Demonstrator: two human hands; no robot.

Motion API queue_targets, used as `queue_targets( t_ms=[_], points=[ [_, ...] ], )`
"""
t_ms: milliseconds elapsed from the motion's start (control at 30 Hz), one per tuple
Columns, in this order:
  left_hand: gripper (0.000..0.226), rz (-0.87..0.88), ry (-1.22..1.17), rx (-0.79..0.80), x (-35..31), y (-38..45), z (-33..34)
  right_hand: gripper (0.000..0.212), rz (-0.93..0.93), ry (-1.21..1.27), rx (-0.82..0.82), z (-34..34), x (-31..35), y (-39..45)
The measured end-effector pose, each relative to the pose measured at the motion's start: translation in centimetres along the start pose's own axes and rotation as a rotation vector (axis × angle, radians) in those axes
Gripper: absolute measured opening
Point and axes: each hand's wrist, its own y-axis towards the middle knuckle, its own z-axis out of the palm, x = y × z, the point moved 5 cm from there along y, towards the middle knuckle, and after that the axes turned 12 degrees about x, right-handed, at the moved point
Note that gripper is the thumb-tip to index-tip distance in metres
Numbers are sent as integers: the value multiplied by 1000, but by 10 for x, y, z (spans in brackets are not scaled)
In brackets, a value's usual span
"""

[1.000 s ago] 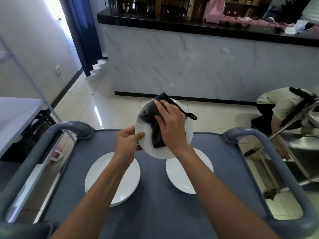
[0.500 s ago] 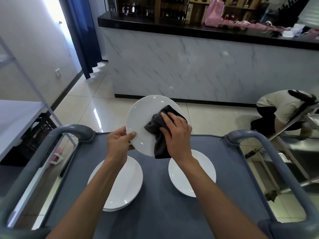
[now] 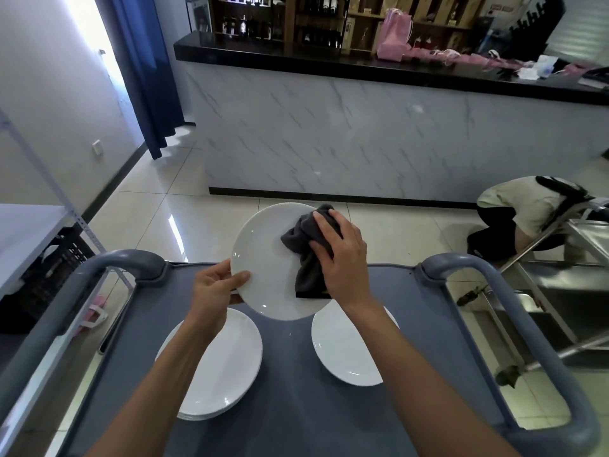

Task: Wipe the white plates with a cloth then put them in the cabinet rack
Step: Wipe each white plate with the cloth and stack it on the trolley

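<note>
From the head camera, the person stands at a grey cart (image 3: 290, 407) and holds a white plate (image 3: 263, 265) tilted up above its top surface. The left hand (image 3: 214, 285) grips the plate at its lower left rim, thumb laid over the front face and the other fingers curled behind the edge. The right hand (image 3: 342, 258) presses a dark grey cloth (image 3: 304, 255) against the right half of the plate, its fingers bent over the bunched fabric and clutching it; a loose end of the cloth hangs down over the plate's lower right part. Beneath the held plate, two more lots of white dishes lie on the cart: a stack of plates (image 3: 217, 367) on the left under the left forearm, and a single plate (image 3: 349, 351) on the right, partly hidden by the right wrist. Grey handles arch up at both sides of the cart. Beyond it runs a marble-faced counter (image 3: 362, 140) with a black top, and at the far right another person (image 3: 524, 216) crouches low beside a steel frame (image 3: 566, 285).
</note>
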Motion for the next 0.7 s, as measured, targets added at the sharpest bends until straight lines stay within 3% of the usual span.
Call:
queue_targets(
  t_ms=[500, 700],
  points=[
    [27, 7, 39, -16, 12, 3, -6, 65, 112, 308, 92, -1, -9, -13],
    [29, -30, 24, -48, 21, 3, -2, 50, 187, 398, -8, -7, -9, -25]
  ],
)
